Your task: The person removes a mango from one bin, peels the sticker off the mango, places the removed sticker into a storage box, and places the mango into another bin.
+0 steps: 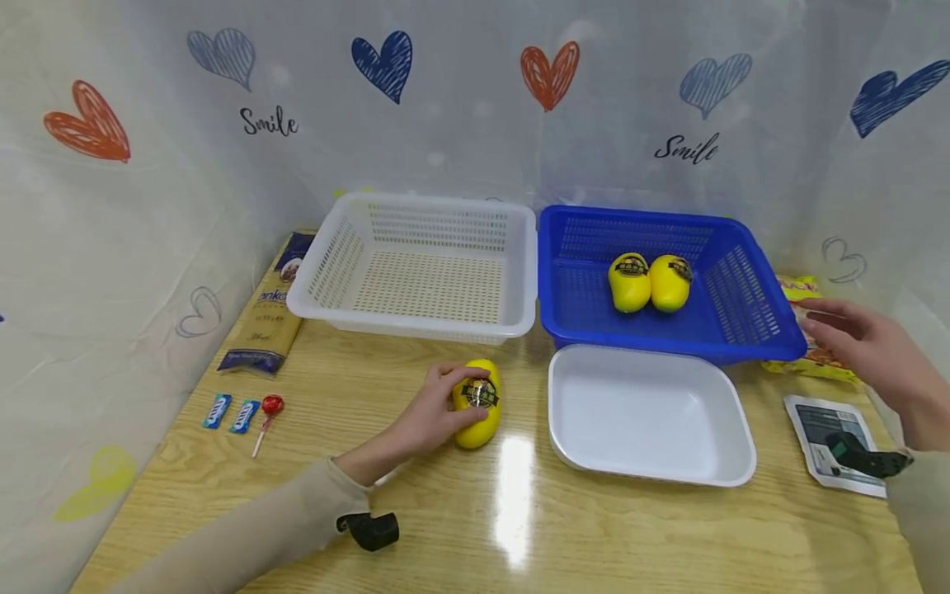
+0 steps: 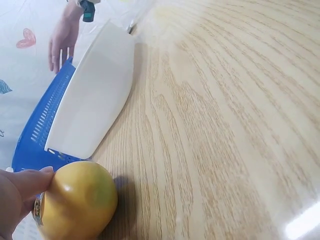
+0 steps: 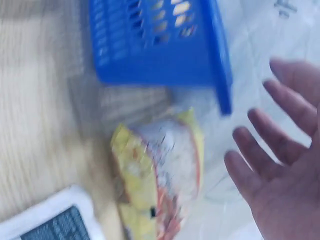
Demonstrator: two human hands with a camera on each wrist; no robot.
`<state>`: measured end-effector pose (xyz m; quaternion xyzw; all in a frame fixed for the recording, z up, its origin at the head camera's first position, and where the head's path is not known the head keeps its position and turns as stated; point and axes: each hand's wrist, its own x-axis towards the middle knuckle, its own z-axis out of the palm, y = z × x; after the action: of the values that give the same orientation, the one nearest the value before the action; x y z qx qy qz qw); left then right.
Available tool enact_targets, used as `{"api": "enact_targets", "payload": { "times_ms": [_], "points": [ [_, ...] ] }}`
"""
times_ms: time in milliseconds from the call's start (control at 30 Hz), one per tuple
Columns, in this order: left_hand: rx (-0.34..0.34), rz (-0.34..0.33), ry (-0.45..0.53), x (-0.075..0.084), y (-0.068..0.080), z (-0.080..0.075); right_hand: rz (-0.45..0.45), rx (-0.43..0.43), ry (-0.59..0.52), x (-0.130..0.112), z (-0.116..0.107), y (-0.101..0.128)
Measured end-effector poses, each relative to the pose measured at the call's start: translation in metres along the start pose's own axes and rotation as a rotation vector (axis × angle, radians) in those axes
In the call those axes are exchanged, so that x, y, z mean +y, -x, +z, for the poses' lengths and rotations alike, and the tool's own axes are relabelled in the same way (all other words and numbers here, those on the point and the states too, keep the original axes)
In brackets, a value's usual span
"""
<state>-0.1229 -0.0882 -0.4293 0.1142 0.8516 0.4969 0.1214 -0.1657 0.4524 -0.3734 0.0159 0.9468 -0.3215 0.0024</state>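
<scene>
Left hand (image 1: 429, 417) grips half-hidden yellow lemon (image 1: 478, 404).

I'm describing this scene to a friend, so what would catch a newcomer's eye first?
Probably the yellow lemon-shaped container at the table's centre, gripped by the left hand. Next, the blue basket at the back right, holding two more yellow containers. The right hand hovers open beside it, over a yellow snack packet.

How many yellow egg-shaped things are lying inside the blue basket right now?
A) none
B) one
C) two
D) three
C: two yellow eggs lie side by side in the blue basket, while a third is on the table under the left hand.
</scene>
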Motion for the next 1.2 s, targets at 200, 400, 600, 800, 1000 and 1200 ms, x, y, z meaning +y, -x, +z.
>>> {"api": "enact_targets", "payload": {
  "times_ms": [200, 400, 600, 800, 1000, 1200],
  "points": [
    [0.002, -0.011, 0.006, -0.001, -0.001, 0.001, -0.017, 0.137, 0.010, -0.058, 0.012, 0.008],
    [0.003, -0.022, 0.027, -0.003, -0.001, 0.001, -0.180, 0.115, -0.024, -0.115, 0.035, 0.019],
    [-0.001, -0.014, 0.031, -0.004, 0.000, 0.001, -0.256, 0.004, -0.111, -0.155, 0.068, 0.028],
    [-0.008, -0.031, 0.036, -0.003, 0.000, -0.001, -0.359, -0.139, -0.236, -0.175, 0.110, 0.037],
    [0.002, -0.034, 0.027, -0.004, -0.001, -0.001, -0.359, -0.270, -0.351, -0.199, 0.144, 0.042],
    [0.025, -0.028, 0.025, -0.004, -0.001, 0.000, -0.358, -0.365, -0.376, -0.221, 0.173, 0.041]
  ]
}}
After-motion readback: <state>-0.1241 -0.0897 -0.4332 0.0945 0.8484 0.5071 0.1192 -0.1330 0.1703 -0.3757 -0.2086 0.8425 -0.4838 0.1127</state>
